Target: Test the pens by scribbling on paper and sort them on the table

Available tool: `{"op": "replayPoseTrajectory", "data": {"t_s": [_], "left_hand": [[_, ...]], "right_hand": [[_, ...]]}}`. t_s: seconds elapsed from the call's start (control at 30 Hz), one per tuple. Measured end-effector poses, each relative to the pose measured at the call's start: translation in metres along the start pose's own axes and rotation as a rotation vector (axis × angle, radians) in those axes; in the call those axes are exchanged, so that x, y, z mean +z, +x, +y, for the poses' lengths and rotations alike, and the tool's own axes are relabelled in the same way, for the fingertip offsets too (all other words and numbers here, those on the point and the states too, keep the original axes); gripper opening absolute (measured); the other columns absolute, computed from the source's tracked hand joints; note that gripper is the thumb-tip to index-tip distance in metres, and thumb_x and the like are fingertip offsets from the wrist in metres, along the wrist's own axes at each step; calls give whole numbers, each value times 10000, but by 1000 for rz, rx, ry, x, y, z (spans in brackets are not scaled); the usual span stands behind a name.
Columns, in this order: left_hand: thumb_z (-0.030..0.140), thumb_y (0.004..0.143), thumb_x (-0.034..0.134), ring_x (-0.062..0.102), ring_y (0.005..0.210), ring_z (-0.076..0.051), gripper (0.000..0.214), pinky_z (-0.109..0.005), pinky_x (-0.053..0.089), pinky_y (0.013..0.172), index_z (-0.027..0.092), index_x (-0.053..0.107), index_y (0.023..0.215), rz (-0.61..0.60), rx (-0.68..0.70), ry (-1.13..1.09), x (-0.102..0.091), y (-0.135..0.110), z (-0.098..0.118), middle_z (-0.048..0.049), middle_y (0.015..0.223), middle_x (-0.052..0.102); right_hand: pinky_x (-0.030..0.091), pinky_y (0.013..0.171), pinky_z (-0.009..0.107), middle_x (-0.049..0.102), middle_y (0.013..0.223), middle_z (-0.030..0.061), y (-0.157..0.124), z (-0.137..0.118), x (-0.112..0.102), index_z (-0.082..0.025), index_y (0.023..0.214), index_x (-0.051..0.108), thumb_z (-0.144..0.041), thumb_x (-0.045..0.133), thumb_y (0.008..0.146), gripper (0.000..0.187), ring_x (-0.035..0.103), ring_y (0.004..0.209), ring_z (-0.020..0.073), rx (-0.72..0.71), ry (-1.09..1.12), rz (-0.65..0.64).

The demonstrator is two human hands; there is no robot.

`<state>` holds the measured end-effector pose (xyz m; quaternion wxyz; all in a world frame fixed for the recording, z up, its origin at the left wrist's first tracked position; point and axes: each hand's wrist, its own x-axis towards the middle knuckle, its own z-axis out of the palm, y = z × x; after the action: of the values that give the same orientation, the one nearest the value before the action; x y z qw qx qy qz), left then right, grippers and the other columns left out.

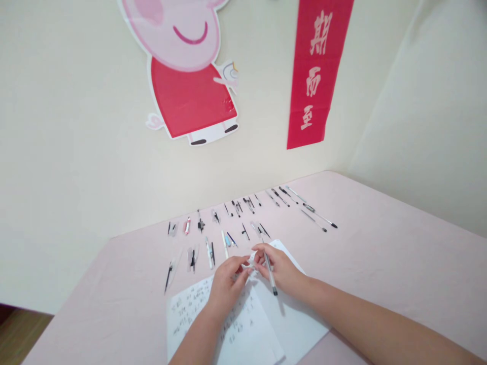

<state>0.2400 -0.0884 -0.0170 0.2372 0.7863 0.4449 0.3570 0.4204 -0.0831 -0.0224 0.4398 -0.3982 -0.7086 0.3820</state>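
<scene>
My left hand (227, 281) and my right hand (280, 268) meet over an open notebook (243, 324) with handwriting on its left page. Together they pinch a small clear-white piece (252, 261), maybe a pen cap, between the fingertips. A pen (270, 275) with a clear barrel and black tip also lies in my right hand, pointing down toward me. Fingers of both hands are curled closed.
Several pens and pen parts (243, 218) lie in rows on the pink table (380, 263) beyond the notebook, reaching toward the wall. A cartoon pig cutout (190, 76) and a red banner (317, 71) hang on the cream wall. The table's left edge drops to a wooden floor (15, 334).
</scene>
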Motion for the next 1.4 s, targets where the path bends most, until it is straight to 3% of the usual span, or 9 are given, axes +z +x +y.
{"op": "replayPoseTrajectory", "data": {"t_s": [0.27,0.4,0.6,0.77,0.97,1.4], "left_hand": [[297,834,546,627,807,-171,187,-274,493,711,199,693,893,7,34,-76,-1,3,3,-72,880,690],[302,843,517,645,821,-182,199,-287,506,719,190,670,904,46,-84,-148,2,2,-1,-74,890,705],[345,862,458,670,751,-176,218,-288,527,660,177,592,903,24,-256,-280,6,-1,-8,-60,876,695],[297,843,490,656,781,-179,175,-312,511,735,180,601,912,40,-222,-202,8,-1,-14,-62,865,680],[259,801,544,613,739,-170,140,-290,478,688,185,642,869,26,-154,-24,5,1,-10,-37,805,669],[253,831,506,598,789,-180,165,-297,475,702,185,645,887,-42,-73,-40,4,1,-9,-63,840,658]], "right_hand": [[460,682,283,612,841,30,-4,-1,5,-201,1080,522,-174,582,784,303,573,747,146,16,-14,-44],[457,738,301,607,931,56,-5,-3,2,-198,1107,499,-218,530,834,275,565,826,157,-26,-27,-29],[449,713,306,596,891,61,-9,-15,-8,-210,1162,519,-390,358,927,337,550,737,150,20,33,-49],[415,762,327,576,790,46,-7,-16,-15,-218,1008,645,-405,368,915,347,538,790,177,-27,-8,11],[373,561,231,502,682,-20,-6,-5,-8,-192,864,536,-325,507,828,140,467,610,115,111,169,7],[368,567,225,516,675,-23,-3,-9,-8,-188,773,519,-235,554,764,59,470,623,108,119,98,6]]}}
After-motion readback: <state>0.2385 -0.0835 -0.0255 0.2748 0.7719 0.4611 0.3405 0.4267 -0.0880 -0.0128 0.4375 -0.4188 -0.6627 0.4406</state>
